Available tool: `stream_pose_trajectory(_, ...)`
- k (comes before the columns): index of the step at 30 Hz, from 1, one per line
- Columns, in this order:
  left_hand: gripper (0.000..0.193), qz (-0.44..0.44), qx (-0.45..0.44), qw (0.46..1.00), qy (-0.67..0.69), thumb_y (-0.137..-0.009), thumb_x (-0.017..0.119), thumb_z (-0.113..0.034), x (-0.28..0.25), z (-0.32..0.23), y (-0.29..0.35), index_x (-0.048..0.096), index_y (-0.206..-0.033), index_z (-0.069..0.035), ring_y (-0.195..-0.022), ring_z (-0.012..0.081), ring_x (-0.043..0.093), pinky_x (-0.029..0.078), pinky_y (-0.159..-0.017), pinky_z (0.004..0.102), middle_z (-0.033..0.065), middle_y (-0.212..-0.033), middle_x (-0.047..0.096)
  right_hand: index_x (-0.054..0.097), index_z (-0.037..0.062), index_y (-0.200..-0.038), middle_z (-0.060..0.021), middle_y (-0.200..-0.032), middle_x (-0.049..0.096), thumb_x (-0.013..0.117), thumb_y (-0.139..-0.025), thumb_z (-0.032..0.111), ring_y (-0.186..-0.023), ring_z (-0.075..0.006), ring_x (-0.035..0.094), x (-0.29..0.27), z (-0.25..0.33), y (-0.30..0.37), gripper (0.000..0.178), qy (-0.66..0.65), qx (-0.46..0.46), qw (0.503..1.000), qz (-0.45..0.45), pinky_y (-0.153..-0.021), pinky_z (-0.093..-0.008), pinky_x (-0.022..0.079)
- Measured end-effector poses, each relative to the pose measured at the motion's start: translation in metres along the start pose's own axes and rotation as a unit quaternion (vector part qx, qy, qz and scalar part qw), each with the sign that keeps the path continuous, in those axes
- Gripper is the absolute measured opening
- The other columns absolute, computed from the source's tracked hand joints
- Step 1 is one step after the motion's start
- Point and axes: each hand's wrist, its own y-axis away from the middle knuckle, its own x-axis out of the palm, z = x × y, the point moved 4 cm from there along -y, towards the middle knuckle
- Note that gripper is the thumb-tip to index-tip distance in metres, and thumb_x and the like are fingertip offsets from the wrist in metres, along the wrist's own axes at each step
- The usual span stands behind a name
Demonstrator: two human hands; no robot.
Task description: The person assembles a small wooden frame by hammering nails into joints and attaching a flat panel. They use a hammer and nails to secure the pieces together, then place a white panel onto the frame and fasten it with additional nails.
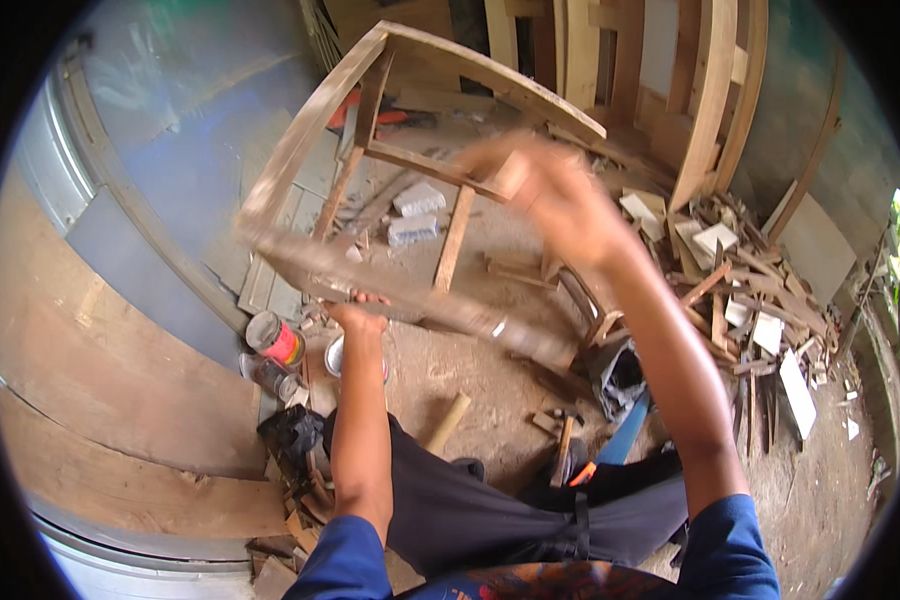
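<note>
Two hands work at a wooden frame [420, 296], which is tilted across the upper middle of the frame of view. The left hand [358, 314], just left of centre, is curled around its lower rail. The right hand [565, 200], above centre, is blurred beside the end of an inner bar; its fingers look bent, but I cannot tell how far closed they are or what they hold. A hammer [565, 440] lies at lower centre, a red-labelled can [276, 340] at left, and a scrap-wood pile [760, 300] at right.
</note>
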Motion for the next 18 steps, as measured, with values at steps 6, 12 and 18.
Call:
stream_pose_trajectory(6, 0.039, 0.044, -0.183, 0.982, 0.033, -0.092, 0.040, -0.045, -0.006, 0.008, -0.012, 0.046, -0.064, -0.017, -0.050, 0.0138, 0.042, 0.042, -0.060, 0.0360, -0.0053, -0.052, 0.042, 0.049, -0.0068, -0.132, -0.0222, -0.112, 0.065, 0.069, -0.083, 0.057, -0.105, -0.0304, 0.064, -0.096, -0.075, -0.005, 0.083, 0.173, 0.219, 0.957, 0.082, -0.098, -0.0389, 0.047)
stream_pose_trajectory(12, 0.041, 0.053, -0.220, 0.973, -0.044, -0.089, 0.038, -0.045, 0.000, -0.013, -0.012, 0.041, -0.057, -0.019, -0.047, 0.0101, 0.037, 0.039, -0.058, 0.0325, -0.0082, -0.050, 0.038, 0.026, -0.0070, -0.146, -0.0273, -0.128, 0.055, 0.052, -0.075, 0.082, -0.114, -0.0320, 0.059, -0.103, -0.046, 0.043, 0.117, -0.316, 0.078, 0.934, 0.149, -0.098, -0.0411, 0.048)
stream_pose_trajectory(18, 0.058, 0.072, -0.208, 0.957, -0.189, -0.092, 0.027, -0.066, 0.011, 0.007, -0.006, 0.041, -0.059, -0.020, -0.045, 0.0102, 0.035, 0.038, -0.055, 0.0323, -0.0083, -0.048, 0.035, 0.041, -0.0030, -0.135, -0.0191, -0.099, 0.063, 0.054, -0.090, 0.062, -0.079, -0.0233, 0.065, -0.094, -0.050, 0.101, 0.079, -0.203, 0.405, 0.888, 0.082, -0.064, -0.0347, 0.054)
